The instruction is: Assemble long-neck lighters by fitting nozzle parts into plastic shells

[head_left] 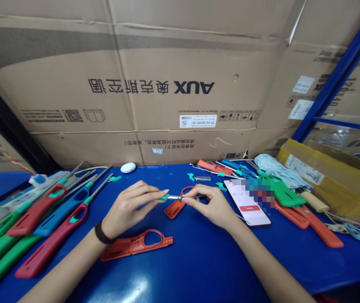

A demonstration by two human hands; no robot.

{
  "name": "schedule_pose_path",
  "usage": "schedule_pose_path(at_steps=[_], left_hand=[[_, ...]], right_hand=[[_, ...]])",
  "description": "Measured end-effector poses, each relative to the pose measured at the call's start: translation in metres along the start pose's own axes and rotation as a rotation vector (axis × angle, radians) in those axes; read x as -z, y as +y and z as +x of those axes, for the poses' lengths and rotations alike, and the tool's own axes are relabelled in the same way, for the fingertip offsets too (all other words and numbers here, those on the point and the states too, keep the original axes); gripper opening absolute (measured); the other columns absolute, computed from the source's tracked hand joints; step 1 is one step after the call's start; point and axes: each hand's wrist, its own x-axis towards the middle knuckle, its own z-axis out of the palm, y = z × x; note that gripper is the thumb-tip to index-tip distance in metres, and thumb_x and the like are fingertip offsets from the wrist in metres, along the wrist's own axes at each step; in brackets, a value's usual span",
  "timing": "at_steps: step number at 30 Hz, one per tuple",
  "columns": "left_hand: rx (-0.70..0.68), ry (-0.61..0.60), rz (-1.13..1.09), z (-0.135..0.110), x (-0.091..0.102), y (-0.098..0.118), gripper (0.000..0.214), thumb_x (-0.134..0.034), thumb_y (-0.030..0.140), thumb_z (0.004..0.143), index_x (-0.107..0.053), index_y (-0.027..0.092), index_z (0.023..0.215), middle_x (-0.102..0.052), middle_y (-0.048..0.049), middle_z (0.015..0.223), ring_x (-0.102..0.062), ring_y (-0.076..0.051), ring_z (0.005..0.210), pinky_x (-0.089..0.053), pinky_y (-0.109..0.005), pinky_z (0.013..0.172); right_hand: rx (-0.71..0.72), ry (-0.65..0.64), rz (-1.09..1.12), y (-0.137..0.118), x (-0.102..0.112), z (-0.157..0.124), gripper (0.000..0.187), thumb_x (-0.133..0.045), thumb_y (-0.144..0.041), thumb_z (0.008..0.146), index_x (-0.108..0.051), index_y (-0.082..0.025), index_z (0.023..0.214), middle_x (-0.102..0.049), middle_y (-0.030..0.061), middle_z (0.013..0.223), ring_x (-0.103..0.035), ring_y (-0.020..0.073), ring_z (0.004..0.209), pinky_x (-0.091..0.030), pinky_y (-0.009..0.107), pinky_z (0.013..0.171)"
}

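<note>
Head view: the left hand point(136, 202) pinches a small green plastic piece point(165, 197); between the hands, a slim silver-and-black cylindrical part point(174, 198); the right hand point(213, 206) pinches its right end. Probably light, stiff, slippery: best gripped by the ends.

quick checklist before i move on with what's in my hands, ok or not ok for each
1. Left hand grip on the small part's green end: ok, pinched at the fingertips.
2. Right hand grip on its other end: ok, pinched too.
3. Small part firmly joined: cannot tell, too small.
4. Nearer orange shell half resting on the blue table: ok.
5. Farther orange shell half in full view: not ok, partly hidden by the right hand.
</note>
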Motion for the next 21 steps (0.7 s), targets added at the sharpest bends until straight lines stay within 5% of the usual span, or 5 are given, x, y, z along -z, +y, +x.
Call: schedule_pose_path(at_steps=[10, 21], left_hand=[[0.041, -0.01, -0.12, 0.0005, -0.003, -0.0011, 0.03, -0.059, 0.018, 0.086, -0.062, 0.022, 0.116, -0.069, -0.004, 0.089, -0.057, -0.014, 0.074, -0.049, -0.026, 0.066], [0.033, 0.051, -0.07, 0.0021, -0.003, 0.002, 0.031, -0.061, 0.016, 0.085, -0.062, 0.023, 0.115, -0.069, -0.0031, 0.088, -0.058, -0.013, 0.075, -0.05, -0.026, 0.068]], right_hand=[[0.313, 0.075, -0.245, 0.006, -0.0007, -0.0015, 0.009, -0.063, -0.02, 0.082, -0.071, -0.021, 0.087, -0.071, 0.0024, 0.079, -0.061, 0.0157, 0.073, -0.046, 0.03, 0.072], [-0.092, -0.063, 0.172, 0.0025, 0.0035, 0.0037, 0.018, -0.061, -0.036, 0.082, -0.07, -0.02, 0.082, -0.071, 0.0009, 0.081, -0.064, 0.0155, 0.078, -0.048, 0.029, 0.075]])
